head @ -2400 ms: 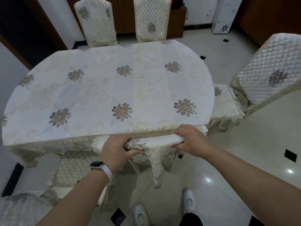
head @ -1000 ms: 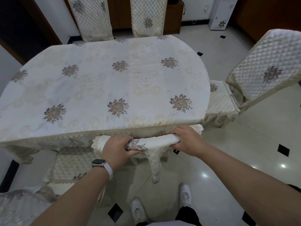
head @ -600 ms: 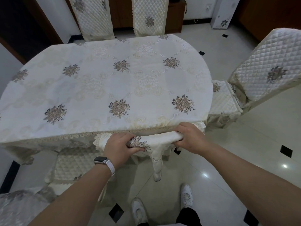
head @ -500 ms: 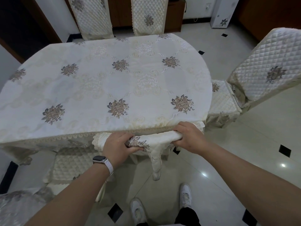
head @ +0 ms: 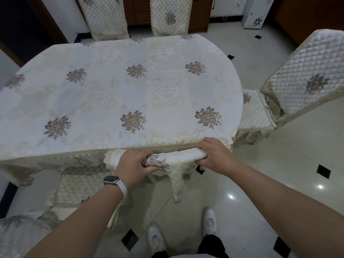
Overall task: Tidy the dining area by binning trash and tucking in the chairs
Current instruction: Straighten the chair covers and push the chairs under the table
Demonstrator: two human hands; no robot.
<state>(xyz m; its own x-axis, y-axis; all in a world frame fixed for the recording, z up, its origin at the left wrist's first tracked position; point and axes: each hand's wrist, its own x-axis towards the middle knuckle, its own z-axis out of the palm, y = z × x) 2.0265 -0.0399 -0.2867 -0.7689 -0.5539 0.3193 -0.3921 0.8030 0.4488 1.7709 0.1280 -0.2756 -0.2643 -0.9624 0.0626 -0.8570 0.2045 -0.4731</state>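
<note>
Head: hands [head: 132, 163] [head: 214, 155] (both) around chair [head: 179, 157]

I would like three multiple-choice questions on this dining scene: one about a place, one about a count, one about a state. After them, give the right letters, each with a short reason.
1. Where is the chair that the left hand and the right hand hold?
A) at the near edge of the table
B) at its far side
C) against a wall

2. How many chair backs show beyond the far side of the table?
A) one
B) two
C) four

3. What does the left hand do?
A) lies flat on the table
B) grips the top of the chair
C) hangs idle

Answers: 1 A, the chair's covered top sits just below the near table edge. 2 B, two quilted backs stand side by side there. 3 B, its fingers curl round the top.
</note>
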